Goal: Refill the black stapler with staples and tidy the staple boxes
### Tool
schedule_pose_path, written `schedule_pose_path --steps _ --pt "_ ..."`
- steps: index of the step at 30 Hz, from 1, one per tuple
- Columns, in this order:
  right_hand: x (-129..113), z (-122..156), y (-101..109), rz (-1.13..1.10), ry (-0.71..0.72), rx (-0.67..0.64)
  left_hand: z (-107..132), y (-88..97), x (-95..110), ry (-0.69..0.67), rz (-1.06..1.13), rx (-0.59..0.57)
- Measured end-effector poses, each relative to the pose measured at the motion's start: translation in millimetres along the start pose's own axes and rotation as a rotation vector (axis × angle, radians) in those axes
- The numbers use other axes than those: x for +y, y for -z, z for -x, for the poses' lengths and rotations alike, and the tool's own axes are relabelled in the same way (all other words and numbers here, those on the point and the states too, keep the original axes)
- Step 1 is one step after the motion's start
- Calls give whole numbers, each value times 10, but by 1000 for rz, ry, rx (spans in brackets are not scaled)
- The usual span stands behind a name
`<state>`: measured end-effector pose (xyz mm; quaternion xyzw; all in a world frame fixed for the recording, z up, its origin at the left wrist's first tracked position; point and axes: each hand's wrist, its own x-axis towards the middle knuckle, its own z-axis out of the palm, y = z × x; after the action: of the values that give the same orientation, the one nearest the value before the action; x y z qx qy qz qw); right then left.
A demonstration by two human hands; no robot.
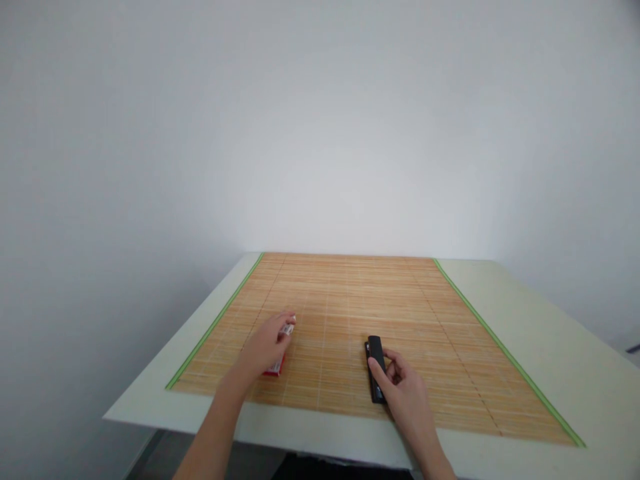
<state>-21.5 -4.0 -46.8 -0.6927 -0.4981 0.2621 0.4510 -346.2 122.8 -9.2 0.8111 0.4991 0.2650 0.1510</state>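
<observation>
My left hand (265, 347) lies over a small red and white box (280, 363) on the bamboo mat (350, 300); its fingers curl around the box's far end. My right hand (405, 390) grips a long black device (376, 367) that rests on the mat, thumb along its left side and fingers on its right. The black device points away from me. Much of the red box is hidden under my left hand.
The mat has green edge strips (215, 323) and covers most of a pale table (550, 333). A plain white wall stands behind the table. The table's left edge and near edge drop off to the floor.
</observation>
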Motion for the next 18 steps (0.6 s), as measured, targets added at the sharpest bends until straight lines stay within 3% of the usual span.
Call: schedule_pose_path --steps 6,11,13,18 --pt "-41 -6 53 8 2 -88 213 47 -88 78 59 101" --pt "-209 78 88 -63 62 -427 352 -67 -165 266 123 280" --pt "-324 118 29 -46 102 -496 389 -138 -190 316 163 295" --pt "-683 118 -373 194 251 -475 461 -231 -256 380 149 399"
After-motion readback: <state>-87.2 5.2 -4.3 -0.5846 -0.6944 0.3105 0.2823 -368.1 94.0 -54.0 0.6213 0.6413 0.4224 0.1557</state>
